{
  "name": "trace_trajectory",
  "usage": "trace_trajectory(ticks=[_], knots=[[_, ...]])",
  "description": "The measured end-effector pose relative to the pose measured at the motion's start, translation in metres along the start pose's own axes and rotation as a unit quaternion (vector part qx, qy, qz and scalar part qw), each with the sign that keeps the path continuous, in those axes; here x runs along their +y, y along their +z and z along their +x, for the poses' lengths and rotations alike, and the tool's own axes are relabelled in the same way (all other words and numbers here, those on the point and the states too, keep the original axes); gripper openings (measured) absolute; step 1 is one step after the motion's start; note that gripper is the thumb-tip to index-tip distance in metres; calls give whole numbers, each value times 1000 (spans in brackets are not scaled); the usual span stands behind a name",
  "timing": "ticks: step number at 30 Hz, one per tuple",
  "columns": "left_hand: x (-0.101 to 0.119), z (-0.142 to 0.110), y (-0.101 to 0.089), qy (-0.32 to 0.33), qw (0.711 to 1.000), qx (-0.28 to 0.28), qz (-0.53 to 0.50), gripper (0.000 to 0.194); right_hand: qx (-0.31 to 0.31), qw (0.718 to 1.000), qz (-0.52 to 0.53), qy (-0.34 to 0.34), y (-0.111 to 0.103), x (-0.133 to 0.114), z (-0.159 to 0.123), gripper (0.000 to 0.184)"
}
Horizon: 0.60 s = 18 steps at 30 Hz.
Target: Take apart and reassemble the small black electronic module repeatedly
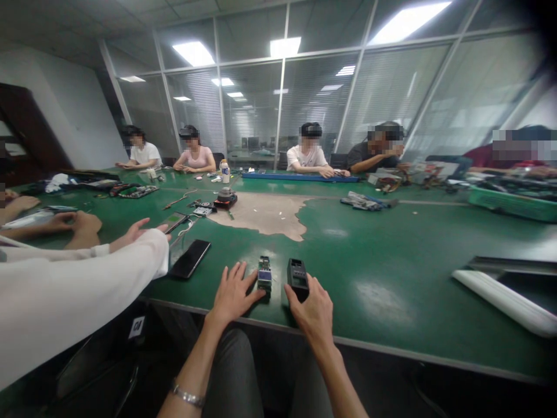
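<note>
My left hand (235,295) lies on the green table with its fingers spread. Its thumb and index finger are beside a small circuit board (264,276) with a display on it, and the thumb tip is at or very near the board's lower edge. A hand's width to the right, my right hand (314,307) has its thumb and fingers around the near end of a black plastic housing (297,273). The housing rests on the table and has rectangular cut-outs in its top face. Part of its right side is hidden by my fingers.
A black phone (191,259) lies left of my left hand, near a co-worker's white sleeve (87,290). A white-edged frame (505,302) is at the right. Beyond are a worn beige patch (265,212), grey gloves (365,201), a green basket (513,204) and several seated people.
</note>
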State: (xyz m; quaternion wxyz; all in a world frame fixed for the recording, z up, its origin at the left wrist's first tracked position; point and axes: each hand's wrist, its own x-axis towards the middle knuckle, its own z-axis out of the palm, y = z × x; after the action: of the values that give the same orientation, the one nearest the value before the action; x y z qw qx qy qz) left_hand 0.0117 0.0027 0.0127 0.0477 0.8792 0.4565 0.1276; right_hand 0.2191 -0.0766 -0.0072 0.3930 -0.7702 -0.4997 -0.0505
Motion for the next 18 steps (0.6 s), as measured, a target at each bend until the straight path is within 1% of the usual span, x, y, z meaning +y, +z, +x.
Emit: trace_trajectory(ticks=[9,14,18], knots=[[2,2,0,0,1000,-2,-1,73,4,1000,-31,4,3,10,-4,73],[1,1,-2,-4,1000,-1,0,71,11,1000,-27,3,5,10,-5,86],[1,0,-3,-3,1000,-3,-1,70,11,1000,-7,-2,1,11,-8,96]])
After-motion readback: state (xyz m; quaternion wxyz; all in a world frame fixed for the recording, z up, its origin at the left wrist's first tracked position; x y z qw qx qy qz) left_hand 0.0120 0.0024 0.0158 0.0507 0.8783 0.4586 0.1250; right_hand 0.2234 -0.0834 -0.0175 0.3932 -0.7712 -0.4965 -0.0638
